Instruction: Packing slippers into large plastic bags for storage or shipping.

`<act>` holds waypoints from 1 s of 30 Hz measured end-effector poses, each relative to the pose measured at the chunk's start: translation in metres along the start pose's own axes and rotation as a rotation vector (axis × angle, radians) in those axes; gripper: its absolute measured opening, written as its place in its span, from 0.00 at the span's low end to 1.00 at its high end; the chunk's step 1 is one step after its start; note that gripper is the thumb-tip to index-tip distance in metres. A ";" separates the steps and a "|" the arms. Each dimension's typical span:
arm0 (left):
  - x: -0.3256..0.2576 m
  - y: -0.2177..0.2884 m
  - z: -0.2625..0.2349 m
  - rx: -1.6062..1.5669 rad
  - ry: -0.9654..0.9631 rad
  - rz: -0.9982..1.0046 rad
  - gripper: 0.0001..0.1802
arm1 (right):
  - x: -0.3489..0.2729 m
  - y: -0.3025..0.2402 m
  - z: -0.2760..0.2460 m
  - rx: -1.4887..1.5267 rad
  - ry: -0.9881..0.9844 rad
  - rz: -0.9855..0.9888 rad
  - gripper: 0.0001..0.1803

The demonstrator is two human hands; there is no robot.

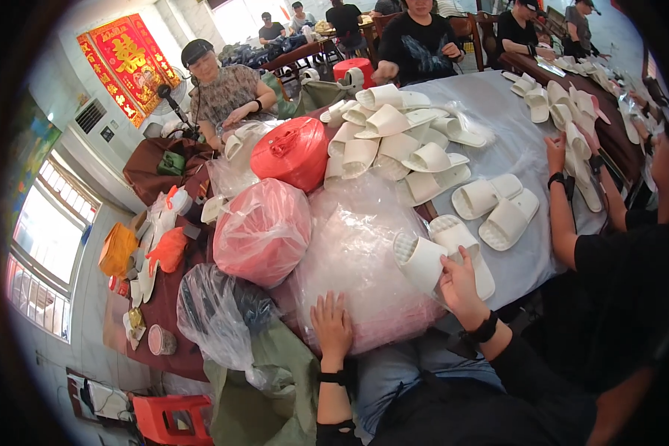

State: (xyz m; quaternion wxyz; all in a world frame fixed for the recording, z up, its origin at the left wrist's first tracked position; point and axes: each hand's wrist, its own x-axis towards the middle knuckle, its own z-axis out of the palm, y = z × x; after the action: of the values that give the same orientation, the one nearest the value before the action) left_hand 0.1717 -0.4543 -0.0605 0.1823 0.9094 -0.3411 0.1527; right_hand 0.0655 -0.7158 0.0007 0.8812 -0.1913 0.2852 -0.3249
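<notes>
Right hand (462, 285) fingers touch a pair of white slippers (421, 262) beside a clear plastic bag (360, 256), their grip unclear; left hand (331, 325) fingers rest slightly apart on that bag. Beyond, more slippers (390, 121) crowd the sheeted bench (514, 273).

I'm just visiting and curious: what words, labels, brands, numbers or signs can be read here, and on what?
Red wall hanging: large gold characters in the middle, smaller ones down both sides; I won't copy the wording.
Round tub: any label is too small to read.
White slippers at the right hand: no readable text.
</notes>
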 end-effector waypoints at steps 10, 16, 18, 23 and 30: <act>-0.003 0.004 -0.003 0.004 -0.017 -0.009 0.26 | 0.000 0.016 -0.004 -0.040 0.044 -0.108 0.51; 0.002 0.006 -0.006 0.018 -0.018 -0.016 0.23 | 0.001 0.015 -0.018 -0.132 0.075 -0.021 0.50; 0.001 0.003 -0.004 0.049 -0.021 -0.001 0.24 | 0.010 0.008 -0.018 -0.158 -0.153 0.123 0.42; 0.003 0.003 -0.001 0.001 -0.038 -0.015 0.25 | 0.031 -0.005 -0.028 -0.145 -0.280 0.124 0.30; 0.012 -0.017 -0.017 -0.129 -0.180 0.059 0.27 | -0.045 -0.037 -0.008 -0.183 -0.300 0.098 0.16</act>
State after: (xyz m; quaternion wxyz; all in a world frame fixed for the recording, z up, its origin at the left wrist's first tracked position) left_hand 0.1889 -0.4414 -0.0445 0.2047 0.8954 -0.3918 0.0533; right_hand 0.0157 -0.7126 0.0310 0.9075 -0.3027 0.1880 -0.2224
